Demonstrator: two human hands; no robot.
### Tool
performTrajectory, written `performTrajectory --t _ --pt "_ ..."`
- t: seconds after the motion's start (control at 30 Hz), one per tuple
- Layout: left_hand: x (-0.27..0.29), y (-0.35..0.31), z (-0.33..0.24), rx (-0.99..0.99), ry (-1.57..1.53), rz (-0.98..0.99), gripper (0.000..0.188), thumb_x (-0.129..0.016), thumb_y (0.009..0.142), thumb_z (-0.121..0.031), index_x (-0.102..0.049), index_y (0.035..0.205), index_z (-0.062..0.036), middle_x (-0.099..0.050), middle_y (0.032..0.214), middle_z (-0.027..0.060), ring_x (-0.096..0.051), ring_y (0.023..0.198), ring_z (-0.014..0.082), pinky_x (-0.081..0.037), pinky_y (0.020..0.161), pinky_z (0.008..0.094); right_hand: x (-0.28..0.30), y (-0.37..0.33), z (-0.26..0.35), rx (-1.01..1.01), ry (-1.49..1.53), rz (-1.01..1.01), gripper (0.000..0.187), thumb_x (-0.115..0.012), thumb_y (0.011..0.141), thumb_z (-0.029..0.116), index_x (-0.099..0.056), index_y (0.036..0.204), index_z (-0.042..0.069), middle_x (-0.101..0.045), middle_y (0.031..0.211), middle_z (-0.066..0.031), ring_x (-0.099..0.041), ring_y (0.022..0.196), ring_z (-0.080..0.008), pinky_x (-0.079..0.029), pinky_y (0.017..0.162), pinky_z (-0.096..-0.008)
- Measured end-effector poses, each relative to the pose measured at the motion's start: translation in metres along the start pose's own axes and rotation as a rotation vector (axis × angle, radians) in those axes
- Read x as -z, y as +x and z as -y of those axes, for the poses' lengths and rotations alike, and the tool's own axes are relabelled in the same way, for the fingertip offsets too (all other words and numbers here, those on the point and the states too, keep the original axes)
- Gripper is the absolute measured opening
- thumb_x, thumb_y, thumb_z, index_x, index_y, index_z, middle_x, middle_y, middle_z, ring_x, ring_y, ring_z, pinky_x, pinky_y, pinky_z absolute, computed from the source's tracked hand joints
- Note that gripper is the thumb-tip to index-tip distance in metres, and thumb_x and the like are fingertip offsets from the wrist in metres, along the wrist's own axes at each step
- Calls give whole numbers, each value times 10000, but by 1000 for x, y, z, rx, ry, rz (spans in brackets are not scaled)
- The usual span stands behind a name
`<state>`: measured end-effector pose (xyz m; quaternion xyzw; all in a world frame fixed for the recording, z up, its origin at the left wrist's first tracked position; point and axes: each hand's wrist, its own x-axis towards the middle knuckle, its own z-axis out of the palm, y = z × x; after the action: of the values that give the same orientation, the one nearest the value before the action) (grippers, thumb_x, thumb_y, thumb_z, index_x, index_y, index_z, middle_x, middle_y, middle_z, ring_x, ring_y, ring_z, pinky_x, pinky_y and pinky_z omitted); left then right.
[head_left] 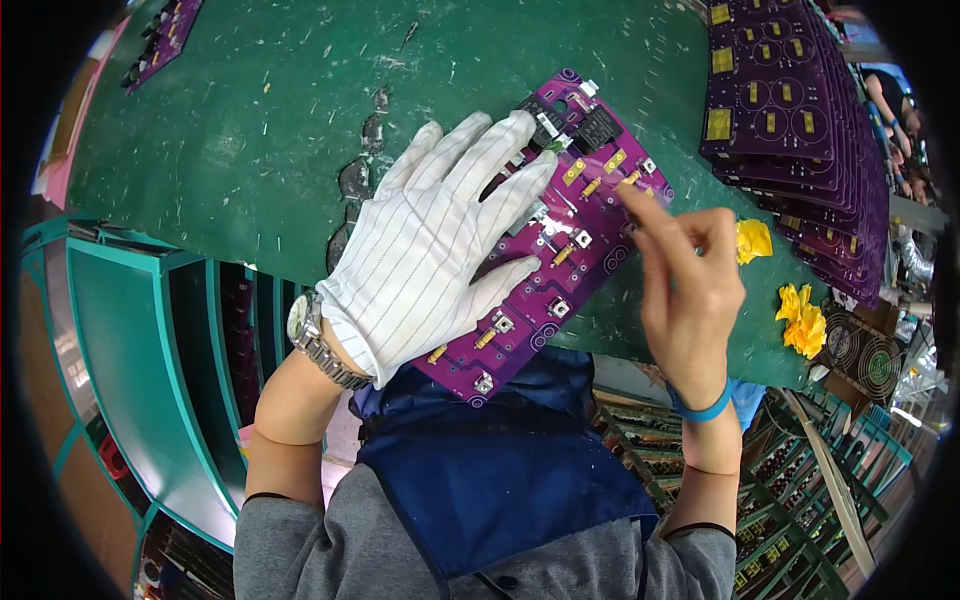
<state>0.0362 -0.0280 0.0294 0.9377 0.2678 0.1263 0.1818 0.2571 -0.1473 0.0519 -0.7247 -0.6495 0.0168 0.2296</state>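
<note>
A purple circuit board (602, 225) lies slantwise across the front edge of the green table, its lower end over my lap. Black blocks, small metal parts, yellow pads and slim yellowish components are mounted on it. My left hand (430, 225), in a white striped glove, rests flat on the board's left side with fingers apart, covering part of it. Bare and wearing a blue wristband, my right hand (690, 285) is over the board's right edge. Its fingers are curled in a pinch, the tips slightly blurred by a yellow pad; anything between them is too small to make out.
A row of purple boards (770, 110) stands stacked at the right. Crumpled yellow pieces (753, 241) lie right of my right hand. Another board (165, 40) is at the far left. Green-framed racks (140, 340) stand below the table. Other people appear at the far right.
</note>
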Motion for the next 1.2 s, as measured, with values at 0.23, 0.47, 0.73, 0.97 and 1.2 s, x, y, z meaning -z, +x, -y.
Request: performTrajectory --t 0.23,0.47,0.73,0.97,1.2 --pt "-3 -2 2 -1 -23 -9 823 -812 870 -338 -493 1608 -163 -441 1665 158 -453 1515 395 -341 1281 563 -10 21 7 131 -38 73 376 -798 893 87 -805 1254 189 -522 904 -61 -638 757 -216 -527 610 -377" --pt "-1 -1 2 4 -10 -8 826 -809 868 -352 -492 1607 -160 -440 1667 156 -451 1517 395 -342 1278 569 -10 27 11 120 -98 175 339 -779 906 92 -808 1237 161 -517 899 -69 -637 796 -226 -529 630 -376" --pt "0 0 1 -15 1 -3 811 -802 882 -369 -497 1598 -142 -443 1661 172 -455 1515 396 -343 1277 570 -1 28 -13 16 25 -11 361 -757 951 50 -807 1281 187 -554 916 -77 -624 750 -229 -523 667 -371" --pt "0 1 -1 -10 21 7 786 -795 893 -372 -509 1587 -138 -453 1654 171 -460 1513 393 -345 1277 567 3 27 -15 16 -100 212 301 -733 989 149 -795 1281 190 -540 906 -83 -655 775 -263 -517 649 -409" --pt "0 -1 -1 0 23 5 774 -797 895 -372 -516 1576 -137 -452 1655 167 -461 1512 393 -345 1278 567 10 20 -29 -49 117 -31 377 -715 959 -25 -799 1295 125 -533 911 -78 -568 821 -199 -486 742 -316"
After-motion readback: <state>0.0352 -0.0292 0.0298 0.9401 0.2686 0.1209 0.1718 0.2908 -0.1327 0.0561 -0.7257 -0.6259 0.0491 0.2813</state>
